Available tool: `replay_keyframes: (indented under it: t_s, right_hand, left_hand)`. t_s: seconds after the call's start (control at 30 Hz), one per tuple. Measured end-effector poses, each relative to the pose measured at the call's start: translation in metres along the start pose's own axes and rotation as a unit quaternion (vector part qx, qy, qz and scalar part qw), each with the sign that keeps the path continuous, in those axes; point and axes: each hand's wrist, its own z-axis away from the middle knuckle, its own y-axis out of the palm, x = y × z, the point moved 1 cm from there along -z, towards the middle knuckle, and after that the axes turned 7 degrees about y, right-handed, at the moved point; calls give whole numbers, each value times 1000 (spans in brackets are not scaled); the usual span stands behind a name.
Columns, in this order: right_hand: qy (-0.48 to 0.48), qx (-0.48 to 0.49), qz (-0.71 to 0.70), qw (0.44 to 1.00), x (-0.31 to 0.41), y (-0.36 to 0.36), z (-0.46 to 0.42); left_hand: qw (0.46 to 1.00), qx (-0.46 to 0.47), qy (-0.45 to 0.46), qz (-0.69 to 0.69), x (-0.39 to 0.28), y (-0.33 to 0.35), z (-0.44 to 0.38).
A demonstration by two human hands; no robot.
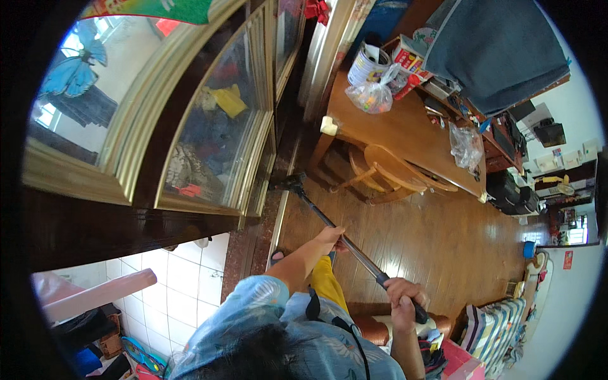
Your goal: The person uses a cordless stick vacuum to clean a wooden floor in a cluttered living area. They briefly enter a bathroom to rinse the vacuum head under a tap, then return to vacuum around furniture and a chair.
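Note:
Both hands hold the dark metal pole (357, 254) of a long-handled floor tool, slanted across the view. My left hand (331, 237) is closed around the pole's middle. Higher up, my right hand (406, 300) grips the thick black handle end (420, 313). The tool's dark head (290, 182) is down by the foot of a dark wood partition with gold-trimmed glass panes (213, 137), beside a stone threshold strip (259, 228). Whether the head is a brush, mop or vacuum nozzle is too dim to tell.
A wooden chair (392, 166) stands tucked against a wooden table (380, 123) holding a can (368, 61) and plastic bags. Brown wood flooring (441, 242) stretches right; white tiles (166, 289) lie left of the threshold. A pink roll (102, 294) juts in at lower left.

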Motion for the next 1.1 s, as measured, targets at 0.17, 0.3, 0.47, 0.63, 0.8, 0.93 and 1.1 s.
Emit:
replay_keyframes:
  t_s: [0.17, 0.3, 0.47, 0.63, 0.8, 0.93, 1.1]
  right_hand:
    - [16, -85, 65, 994, 31, -11, 59]
    - [20, -73, 80, 994, 75, -14, 84]
    - [11, -38, 83, 996, 97, -4, 76]
    - [1, 60, 57, 997, 103, -7, 63]
    - [-32, 17, 48, 998, 84, -13, 61]
    - [-59, -14, 122, 991, 26, 10, 56]
    - [-55, 37, 115, 991, -17, 22, 69]
  left_hand:
    - [988, 101, -102, -52, 66, 14, 27]
    - [954, 168, -244, -46, 101, 46, 57]
    - [937, 139, -316, -46, 95, 62, 77]
    - [964, 156, -207, 65, 81, 56, 87]
    - [990, 110, -66, 66, 61, 52, 75]
    - [999, -31, 14, 10, 25, 30, 47]
    - [987, -74, -43, -139, 20, 7, 30]
